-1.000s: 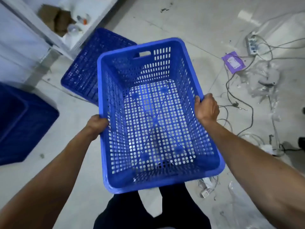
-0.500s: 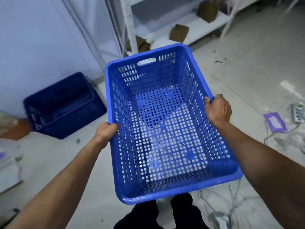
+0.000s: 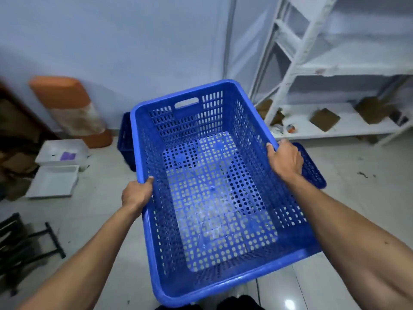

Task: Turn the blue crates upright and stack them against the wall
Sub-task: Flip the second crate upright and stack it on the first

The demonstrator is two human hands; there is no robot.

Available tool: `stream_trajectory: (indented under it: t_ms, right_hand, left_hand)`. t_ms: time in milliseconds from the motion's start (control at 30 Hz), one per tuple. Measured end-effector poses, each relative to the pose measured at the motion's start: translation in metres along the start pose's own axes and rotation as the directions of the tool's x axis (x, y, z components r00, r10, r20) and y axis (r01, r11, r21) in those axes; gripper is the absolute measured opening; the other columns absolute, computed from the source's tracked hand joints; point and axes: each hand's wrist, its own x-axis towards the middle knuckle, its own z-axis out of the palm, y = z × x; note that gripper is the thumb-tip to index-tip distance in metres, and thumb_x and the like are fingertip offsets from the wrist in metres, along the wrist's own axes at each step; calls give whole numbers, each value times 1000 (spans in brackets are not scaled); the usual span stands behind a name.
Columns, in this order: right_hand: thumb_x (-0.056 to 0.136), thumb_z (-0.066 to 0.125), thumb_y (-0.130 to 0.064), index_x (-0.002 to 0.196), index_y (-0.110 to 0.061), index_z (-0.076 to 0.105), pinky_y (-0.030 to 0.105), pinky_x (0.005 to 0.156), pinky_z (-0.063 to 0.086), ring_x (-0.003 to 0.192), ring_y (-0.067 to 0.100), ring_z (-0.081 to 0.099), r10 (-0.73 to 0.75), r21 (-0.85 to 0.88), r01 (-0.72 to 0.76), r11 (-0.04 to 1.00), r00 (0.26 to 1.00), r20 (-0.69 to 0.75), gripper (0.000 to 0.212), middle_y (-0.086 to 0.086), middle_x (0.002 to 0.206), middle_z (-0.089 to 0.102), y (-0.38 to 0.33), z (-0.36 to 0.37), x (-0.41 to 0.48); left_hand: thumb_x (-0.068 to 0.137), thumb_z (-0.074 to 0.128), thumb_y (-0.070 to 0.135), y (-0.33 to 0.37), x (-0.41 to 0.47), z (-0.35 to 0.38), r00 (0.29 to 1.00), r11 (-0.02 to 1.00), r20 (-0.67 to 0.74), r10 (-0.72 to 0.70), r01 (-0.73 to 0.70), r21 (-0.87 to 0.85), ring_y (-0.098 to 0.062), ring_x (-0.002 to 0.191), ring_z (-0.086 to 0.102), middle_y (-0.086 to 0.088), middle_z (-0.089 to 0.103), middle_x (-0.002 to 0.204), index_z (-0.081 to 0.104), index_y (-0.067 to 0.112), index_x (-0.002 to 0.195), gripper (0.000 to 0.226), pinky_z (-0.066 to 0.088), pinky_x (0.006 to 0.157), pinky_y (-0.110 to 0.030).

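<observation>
I hold a blue perforated crate (image 3: 214, 198) upright in the air in front of me, its open top facing up. My left hand (image 3: 136, 193) grips the crate's left rim and my right hand (image 3: 285, 159) grips its right rim. Behind it, a darker blue crate (image 3: 125, 142) stands on the floor near the pale wall (image 3: 134, 41), mostly hidden by the one I carry. Part of another blue crate (image 3: 312, 168) pokes out on the floor beyond my right hand.
A white metal shelf rack (image 3: 312, 68) with cardboard pieces stands at the right. An orange and white cushion (image 3: 69, 106) leans on the wall at left, with white trays (image 3: 53, 182) on the floor and a black frame (image 3: 26, 245) at lower left.
My view has swung from the floor with cables up toward the wall and rack. The crate stays in both hands, now carried closer to the wall and the dark crate.
</observation>
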Motion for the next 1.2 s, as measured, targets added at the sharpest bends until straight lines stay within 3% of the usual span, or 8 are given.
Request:
stream_trajectory:
  t_ms: [100, 233, 467, 567, 667, 767, 1000, 1200]
  right_hand:
    - [97, 51, -44, 104, -4, 58, 43, 73, 46, 92, 43, 63, -85, 21, 85, 996, 996, 6, 41, 21, 100, 67, -43, 12, 26]
    - [96, 52, -42, 99, -4, 58, 42, 72, 45, 90, 42, 63, -186, 25, 185, 982, 982, 35, 39, 22, 97, 67, -95, 41, 69]
    - [97, 52, -40, 102, -3, 59, 37, 67, 37, 90, 40, 64, -316, 14, 317, 948, 939, 135, 38, 22, 100, 67, -165, 104, 168]
    - [100, 50, -39, 103, -5, 56, 33, 65, 35, 75, 31, 54, -391, 5, 397, 918, 901, 186, 35, 13, 86, 57, -200, 125, 215]
    - [101, 49, -39, 97, -9, 50, 31, 58, 37, 67, 25, 48, -452, -6, 467, 884, 858, 245, 30, 7, 83, 53, -231, 153, 254]
    - [100, 49, -41, 91, -12, 45, 41, 69, 48, 74, 29, 55, -481, 11, 495, 869, 838, 257, 31, 10, 87, 59, -270, 177, 292]
    - [99, 49, -42, 102, -8, 55, 39, 75, 44, 86, 31, 57, -522, -76, 570, 818, 792, 317, 34, 12, 101, 62, -353, 229, 363]
    - [99, 49, -41, 102, -9, 55, 36, 71, 40, 83, 29, 55, -506, -74, 564, 823, 785, 356, 33, 10, 104, 61, -419, 275, 407]
  left_hand:
    - [96, 57, 47, -1, 16, -14, 997, 998, -63, -51, 49, -39, -37, 86, 60, -16, 63, 96, 62, 3, 99, 45, 46, 76, -38]
    - [93, 58, 49, 3, 46, -25, 981, 989, -144, -128, 115, -94, -41, 95, 65, -21, 69, 105, 67, 0, 108, 52, 52, 83, -42]
    - [94, 57, 43, 36, 107, -6, 943, 963, -230, -242, 205, -174, -38, 84, 62, -19, 69, 96, 68, 2, 99, 42, 50, 77, -40]
    - [93, 58, 44, 58, 133, 2, 914, 941, -262, -308, 253, -224, -40, 88, 66, -18, 69, 93, 67, 6, 94, 39, 55, 85, -45]
    - [94, 57, 44, 71, 155, 14, 885, 912, -270, -379, 307, -273, -39, 85, 66, -17, 70, 93, 66, 6, 91, 39, 55, 84, -45]
    - [94, 57, 45, 89, 179, 20, 867, 890, -271, -418, 332, -312, -39, 89, 67, -16, 69, 94, 65, 6, 93, 40, 56, 86, -45]
    - [95, 57, 45, 113, 264, 35, 839, 837, -236, -491, 379, -395, -40, 90, 66, -14, 66, 90, 62, 6, 89, 40, 55, 85, -43]
    - [96, 54, 51, 132, 338, 24, 836, 812, -193, -513, 400, -426, -39, 88, 66, -16, 66, 90, 61, 7, 86, 46, 56, 87, -48]
